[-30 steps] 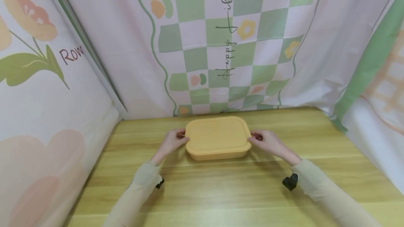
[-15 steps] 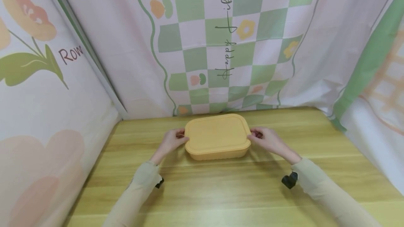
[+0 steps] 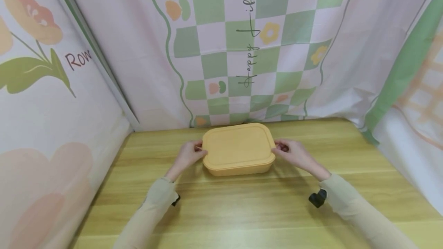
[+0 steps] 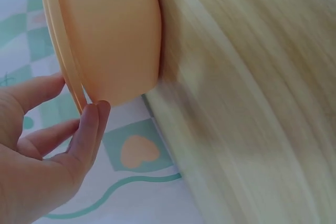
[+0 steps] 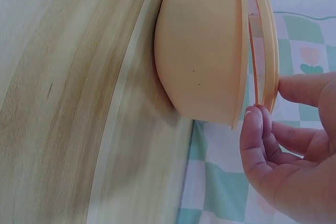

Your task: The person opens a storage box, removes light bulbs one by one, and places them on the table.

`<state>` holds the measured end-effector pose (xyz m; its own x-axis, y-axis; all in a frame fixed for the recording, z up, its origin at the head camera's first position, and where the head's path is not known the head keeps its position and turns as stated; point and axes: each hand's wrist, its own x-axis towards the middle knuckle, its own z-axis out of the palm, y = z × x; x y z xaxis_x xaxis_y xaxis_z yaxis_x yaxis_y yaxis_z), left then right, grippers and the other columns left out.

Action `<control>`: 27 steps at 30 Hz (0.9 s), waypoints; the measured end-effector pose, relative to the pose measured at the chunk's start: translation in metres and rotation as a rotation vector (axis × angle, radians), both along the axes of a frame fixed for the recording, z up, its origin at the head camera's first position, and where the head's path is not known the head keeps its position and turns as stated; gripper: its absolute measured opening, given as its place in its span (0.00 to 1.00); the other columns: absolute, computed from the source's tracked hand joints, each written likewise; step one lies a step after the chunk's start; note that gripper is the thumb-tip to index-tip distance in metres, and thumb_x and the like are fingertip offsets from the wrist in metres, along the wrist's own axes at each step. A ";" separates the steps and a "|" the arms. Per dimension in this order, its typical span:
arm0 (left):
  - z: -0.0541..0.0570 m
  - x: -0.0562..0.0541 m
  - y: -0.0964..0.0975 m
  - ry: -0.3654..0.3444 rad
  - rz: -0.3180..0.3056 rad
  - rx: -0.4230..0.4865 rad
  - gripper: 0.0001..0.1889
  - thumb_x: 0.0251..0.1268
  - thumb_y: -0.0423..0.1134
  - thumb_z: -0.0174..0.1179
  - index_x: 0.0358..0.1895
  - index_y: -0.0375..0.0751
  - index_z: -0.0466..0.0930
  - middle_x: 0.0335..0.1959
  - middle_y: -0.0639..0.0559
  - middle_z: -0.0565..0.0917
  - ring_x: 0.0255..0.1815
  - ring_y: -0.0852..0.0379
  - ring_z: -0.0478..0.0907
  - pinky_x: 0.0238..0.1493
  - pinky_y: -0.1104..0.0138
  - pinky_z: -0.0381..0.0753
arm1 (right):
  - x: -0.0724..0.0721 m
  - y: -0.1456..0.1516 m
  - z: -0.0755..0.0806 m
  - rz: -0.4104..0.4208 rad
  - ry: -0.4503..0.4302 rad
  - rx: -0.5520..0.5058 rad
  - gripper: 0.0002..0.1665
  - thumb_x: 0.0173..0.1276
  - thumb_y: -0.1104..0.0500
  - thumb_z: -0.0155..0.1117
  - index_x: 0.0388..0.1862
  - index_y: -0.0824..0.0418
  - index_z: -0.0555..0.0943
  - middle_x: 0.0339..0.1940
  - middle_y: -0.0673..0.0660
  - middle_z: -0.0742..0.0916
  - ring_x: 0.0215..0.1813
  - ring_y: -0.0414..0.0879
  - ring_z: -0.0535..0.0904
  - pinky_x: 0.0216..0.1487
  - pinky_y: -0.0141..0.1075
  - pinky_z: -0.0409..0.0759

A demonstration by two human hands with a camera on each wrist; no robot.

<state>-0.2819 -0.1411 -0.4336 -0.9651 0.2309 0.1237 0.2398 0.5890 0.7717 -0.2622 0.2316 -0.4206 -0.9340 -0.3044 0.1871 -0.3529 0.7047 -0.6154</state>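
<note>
A yellow rectangular storage box [image 3: 240, 171] with rounded corners stands on the table near its back edge. Its matching lid [image 3: 238, 145] lies over it, the far side raised. A gap between the lid [image 5: 270, 40] and the box [image 5: 202, 40] shows in the right wrist view. My left hand [image 3: 188, 155] pinches the lid's left end, thumb on top and fingertips beneath the rim. At the opposite end my right hand [image 3: 294, 155] pinches the rim the same way. The inside of the box is hidden from the head view.
The wooden table [image 3: 228, 210] stretches in front of the box. Close behind it hangs a checked green-and-white curtain [image 3: 238, 60]. A printed cloth [image 3: 45, 126] borders the left side, and another curtain [image 3: 405, 133] hangs on the right.
The lid's far edge has risen, so the lid now tilts more toward me. Both hands keep their pinch at its ends and have barely moved; the box stays in place.
</note>
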 end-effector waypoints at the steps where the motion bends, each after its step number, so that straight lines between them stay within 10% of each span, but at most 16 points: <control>1: 0.001 0.000 0.000 0.007 0.002 0.002 0.17 0.63 0.32 0.64 0.54 0.30 0.81 0.49 0.34 0.86 0.48 0.42 0.86 0.50 0.56 0.89 | 0.000 0.000 0.000 -0.003 0.000 0.002 0.25 0.72 0.56 0.62 0.58 0.74 0.79 0.36 0.57 0.87 0.36 0.38 0.79 0.34 0.25 0.79; 9: 0.011 0.002 0.000 0.066 0.040 -0.011 0.07 0.60 0.30 0.65 0.39 0.31 0.83 0.43 0.34 0.87 0.40 0.42 0.87 0.39 0.60 0.90 | 0.001 -0.005 0.003 -0.002 0.000 0.019 0.26 0.72 0.55 0.62 0.59 0.75 0.78 0.36 0.57 0.88 0.37 0.41 0.81 0.35 0.25 0.80; 27: 0.029 0.005 -0.030 0.036 0.159 -0.042 0.18 0.60 0.32 0.64 0.54 0.30 0.83 0.44 0.35 0.88 0.34 0.47 0.86 0.29 0.72 0.83 | 0.007 -0.039 0.014 0.060 0.008 0.039 0.19 0.72 0.54 0.62 0.49 0.69 0.81 0.32 0.53 0.85 0.33 0.37 0.78 0.33 0.27 0.78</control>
<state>-0.2765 -0.1715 -0.4050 -0.9850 0.0808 0.1527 0.1681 0.6530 0.7384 -0.2552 0.1926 -0.4063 -0.9125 -0.3670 0.1809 -0.3998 0.7059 -0.5847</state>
